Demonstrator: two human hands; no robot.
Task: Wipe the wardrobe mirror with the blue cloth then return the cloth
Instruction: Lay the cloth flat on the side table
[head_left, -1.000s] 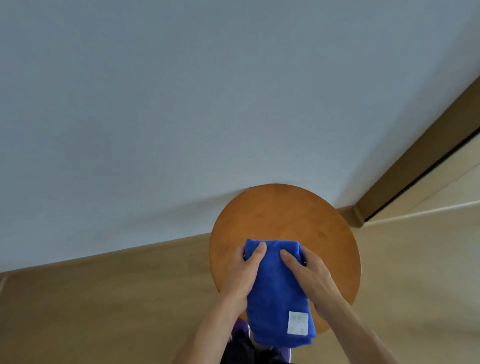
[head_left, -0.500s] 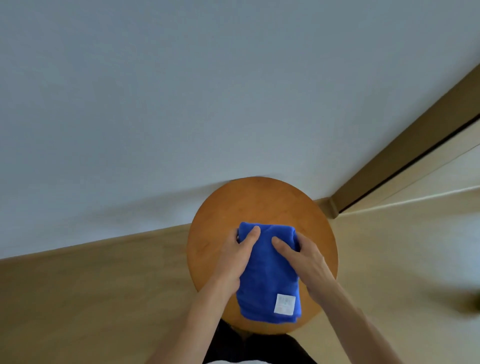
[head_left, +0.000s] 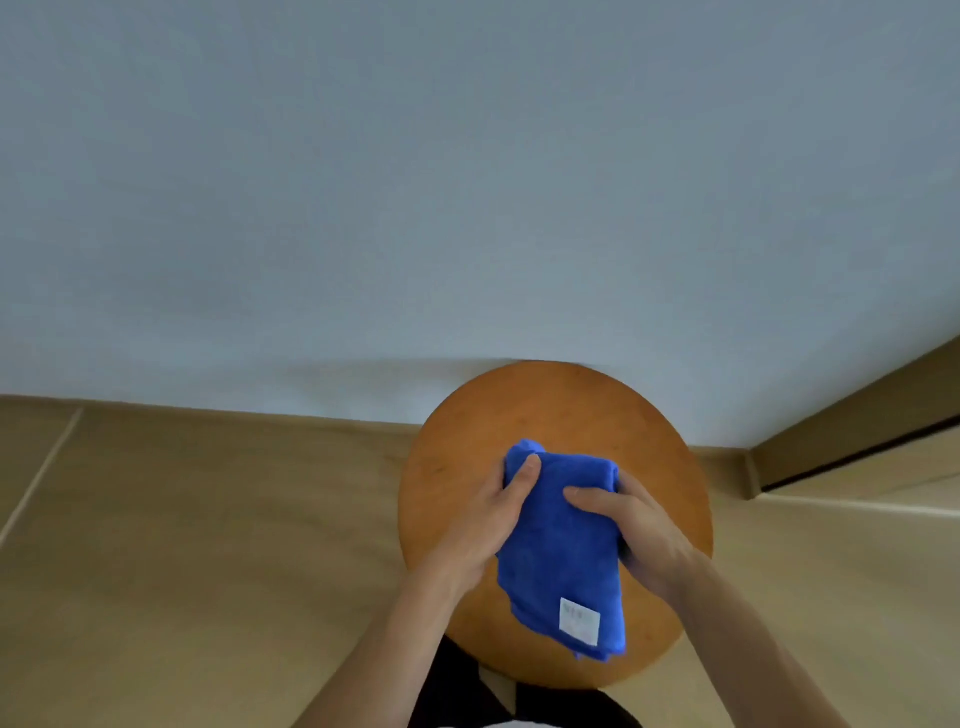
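The blue cloth (head_left: 563, 551) lies folded on the round stool (head_left: 561, 405). The left hand (head_left: 483, 525) and right hand (head_left: 644, 535) (2 thumbs on top) grip its sides. Its far left corner has now bunched upward, suggesting pickup begins.

A round orange-brown wooden stool (head_left: 561, 410) stands on the tan floor (head_left: 182, 545) against the pale grey-blue wall (head_left: 415, 182), with a brown door frame (head_left: 857, 431) at the far right.

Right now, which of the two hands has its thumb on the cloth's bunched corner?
The left hand: its thumb sits on the blue cloth's raised far corner, while the thumb of the right hand lies on flatter cloth, farther in.
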